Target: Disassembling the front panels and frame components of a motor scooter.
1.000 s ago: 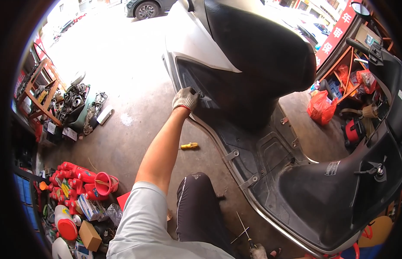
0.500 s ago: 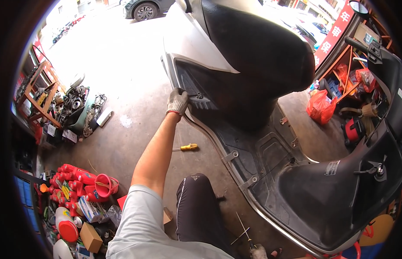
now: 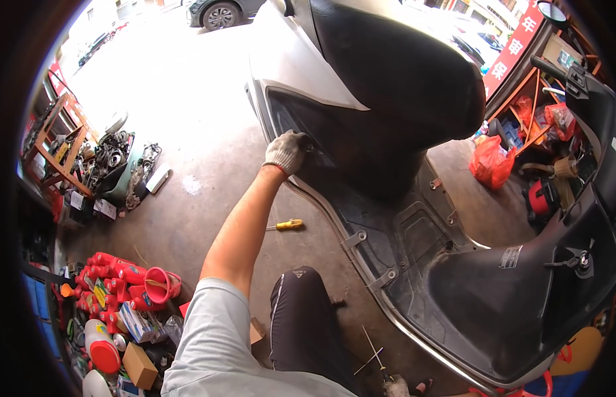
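Note:
My left hand [image 3: 287,151], in a pale knitted glove, reaches to the dark lower side panel [image 3: 334,132] of a white and black scooter [image 3: 377,73]. Its fingers are curled together against the panel; what they pinch, if anything, is hidden. At the bottom edge my right hand [image 3: 396,386], also gloved, is closed around the handle of a screwdriver with a long thin shaft [image 3: 371,342]. A second thin rod [image 3: 369,361] crosses that shaft; whether they are joined I cannot tell. On the floor below my left forearm lies a yellow-handled screwdriver [image 3: 289,225].
Red bottles [image 3: 116,274] and a red funnel-like container [image 3: 163,284] crowd the lower left, beside a cardboard box [image 3: 140,365]. Metal parts [image 3: 112,159] are heaped by a wooden rack [image 3: 56,142]. Beyond the scooter hangs a red plastic bag [image 3: 492,163] near shelves.
My left hand has moved slightly right along the side panel, from its edge onto the small dark fitting there, which it now covers. My right hand has barely moved.

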Demonstrator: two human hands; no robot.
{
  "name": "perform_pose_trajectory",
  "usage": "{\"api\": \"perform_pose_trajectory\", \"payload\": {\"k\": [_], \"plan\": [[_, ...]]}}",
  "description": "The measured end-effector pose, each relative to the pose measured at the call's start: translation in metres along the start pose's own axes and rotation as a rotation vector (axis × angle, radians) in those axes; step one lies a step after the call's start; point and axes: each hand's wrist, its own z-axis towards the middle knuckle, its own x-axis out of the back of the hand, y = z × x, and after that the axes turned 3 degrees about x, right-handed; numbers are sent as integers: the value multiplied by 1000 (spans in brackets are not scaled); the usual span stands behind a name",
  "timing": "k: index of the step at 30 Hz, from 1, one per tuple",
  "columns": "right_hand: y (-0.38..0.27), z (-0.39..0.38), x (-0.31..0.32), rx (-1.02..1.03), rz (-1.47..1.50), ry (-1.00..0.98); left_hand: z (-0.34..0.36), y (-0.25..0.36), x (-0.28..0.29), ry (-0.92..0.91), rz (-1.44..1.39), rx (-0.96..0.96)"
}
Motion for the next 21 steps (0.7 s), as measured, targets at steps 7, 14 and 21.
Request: {"api": "perform_pose_trajectory", "payload": {"k": [7, 14, 21], "plan": [[-1, -2, -6, 8, -77, 48, 13, 6, 12, -191, 229, 136], [17, 17, 18, 142, -303, -9, 11, 14, 11, -100, 120, 173], [49, 65, 77, -58, 92, -144, 2, 5, 10, -108, 129, 31]]}}
